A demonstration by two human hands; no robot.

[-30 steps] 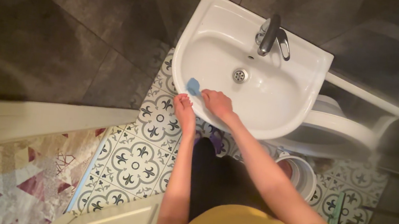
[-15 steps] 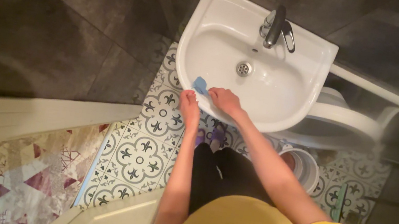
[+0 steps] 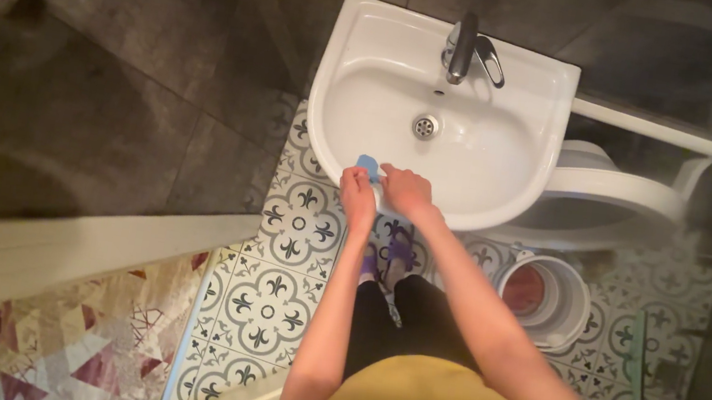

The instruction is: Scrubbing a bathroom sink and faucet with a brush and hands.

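Both hands meet at the front rim of the white sink (image 3: 344,50), just left of its middle. The right hand (image 3: 408,193) lies over the rim with its fingers curled down on a small blue cloth (image 3: 368,166), which shows only as a corner poking out at the inner edge of the basin; pressing from above like this keeps the cloth flat against the curve. The left hand (image 3: 358,197) sits just beside it on the outer lip, fingers bent around the edge, seemingly to steady the body; whether it also pinches the cloth I cannot tell. The basin is otherwise bare down to the drain (image 3: 424,126), with the tap (image 3: 464,48) at the back. A toilet (image 3: 617,195) crowds the right side and a bucket (image 3: 546,301) stands on the patterned floor (image 3: 268,294) below.
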